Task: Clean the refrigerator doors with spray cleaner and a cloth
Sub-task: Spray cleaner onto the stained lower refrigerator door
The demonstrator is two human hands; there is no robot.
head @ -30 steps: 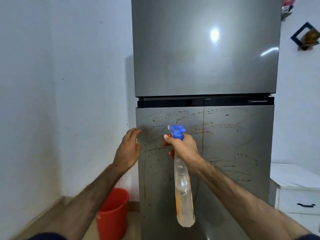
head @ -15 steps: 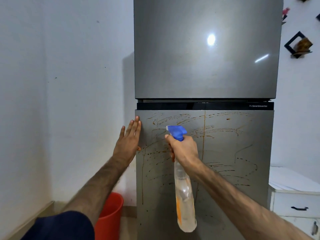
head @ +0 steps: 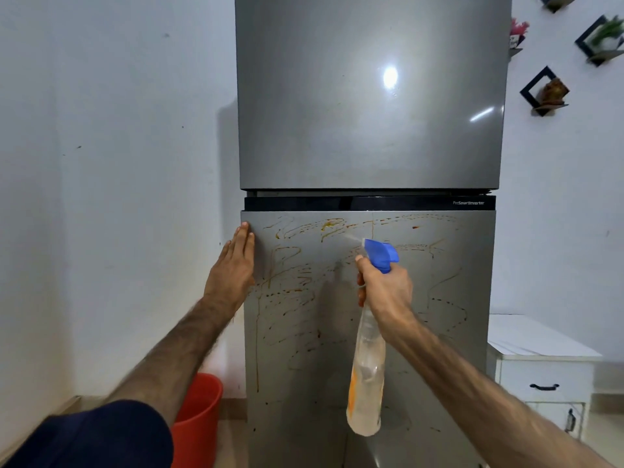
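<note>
A tall grey refrigerator fills the middle of the view. Its upper door [head: 337,96] looks smooth with a light glare. Its lower door [head: 439,332] is streaked with orange-brown smears. My right hand [head: 386,292] grips the neck of a clear spray bottle [head: 366,383] with a blue trigger head [head: 380,255], nozzle aimed left at the lower door, a faint mist leaving it. My left hand [head: 233,268] lies flat with fingers together against the lower door's top left edge. No cloth is in view.
A red bucket [head: 199,417] stands on the floor left of the fridge, by the white wall. A white drawer cabinet [head: 543,373] sits to the right. Small black wall shelves [head: 543,92] with ornaments hang at upper right.
My left hand slid up the lower door's left edge and flattened. My right hand moved the bottle a little right, and mist now leaves the nozzle. The view tilted upward.
</note>
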